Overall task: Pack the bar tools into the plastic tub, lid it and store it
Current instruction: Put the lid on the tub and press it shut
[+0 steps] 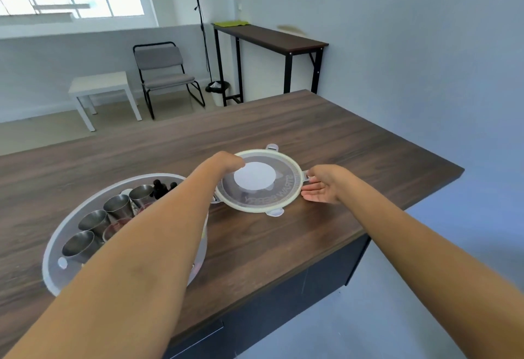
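A round clear plastic tub (61, 234) stands on the dark wooden table at the left. Inside it are several steel cups (95, 221), a clear measuring cup and dark bottles, partly hidden by my left forearm. To its right the round translucent lid (263, 191), with clip tabs and a white centre, is tilted just above the table. My left hand (226, 161) grips the lid's left rim from above. My right hand (324, 184) holds the right rim at a clip tab, fingers under the edge.
The wooden table (312, 137) ends close to the right of the lid, with a dark cabinet below. Beyond stand a narrow high table (269, 36) with a green cloth, a grey chair (164, 73), a white side table (99, 86) and a black bin.
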Tool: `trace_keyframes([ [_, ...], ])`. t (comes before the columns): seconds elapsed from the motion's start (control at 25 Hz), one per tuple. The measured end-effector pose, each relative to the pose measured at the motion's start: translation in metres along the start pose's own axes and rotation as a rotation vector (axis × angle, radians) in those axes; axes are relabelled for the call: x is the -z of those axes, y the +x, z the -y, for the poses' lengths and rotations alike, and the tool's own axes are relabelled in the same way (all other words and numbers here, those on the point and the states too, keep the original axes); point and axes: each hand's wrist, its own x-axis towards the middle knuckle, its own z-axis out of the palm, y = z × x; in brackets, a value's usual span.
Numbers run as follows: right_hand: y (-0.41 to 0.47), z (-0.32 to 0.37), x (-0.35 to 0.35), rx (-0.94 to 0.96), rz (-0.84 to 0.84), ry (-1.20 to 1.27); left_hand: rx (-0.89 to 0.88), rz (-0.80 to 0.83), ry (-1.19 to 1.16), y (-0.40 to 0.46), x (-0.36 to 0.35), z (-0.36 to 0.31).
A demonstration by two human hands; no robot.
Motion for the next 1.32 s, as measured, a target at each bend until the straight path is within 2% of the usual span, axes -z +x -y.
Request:
trace_keyframes([
  [0.12, 0.012, -0.003, -0.002, 0.048, -0.065, 0.046, 0.073, 0.061, -0.172, 0.001, 0.005, 0.005],
  [0.36, 0.011, 0.004, 0.004, 0.139, -0.072, 0.166, 0.028, -0.202, -0.621, 0.004, 0.018, 0.017],
  [0.48, -0.002, 0.017, 0.009, 0.245, -0.103, 0.146, -0.001, -0.255, -0.808, 0.0, 0.029, 0.016],
  [0.6, -0.019, 0.03, 0.01, 0.39, -0.025, 0.335, -0.032, -0.307, -0.914, -0.011, 0.037, 0.007],
  [0.68, -0.03, 0.037, 0.012, 0.421, 0.038, 0.46, -0.054, -0.238, -1.028, -0.022, 0.043, 0.002],
  [0.8, -0.041, 0.039, 0.02, 0.375, 0.158, 0.652, -0.098, -0.007, -1.36, -0.04, 0.051, 0.005],
  [0.88, -0.045, 0.039, 0.026, 0.337, 0.234, 0.774, -0.128, 0.064, -1.508, -0.047, 0.052, 0.012],
  [0.96, -0.051, 0.038, 0.025, 0.356, 0.254, 0.749, -0.152, 0.081, -1.592, -0.05, 0.054, 0.02],
  [1.08, -0.059, 0.037, 0.014, 0.435, 0.254, 0.526, -0.147, 0.006, -1.505, -0.059, 0.059, 0.034],
  [1.32, -0.075, 0.038, -0.032, 0.432, 0.345, 0.336, -0.064, -0.247, -0.984, -0.095, 0.09, 0.087],
])
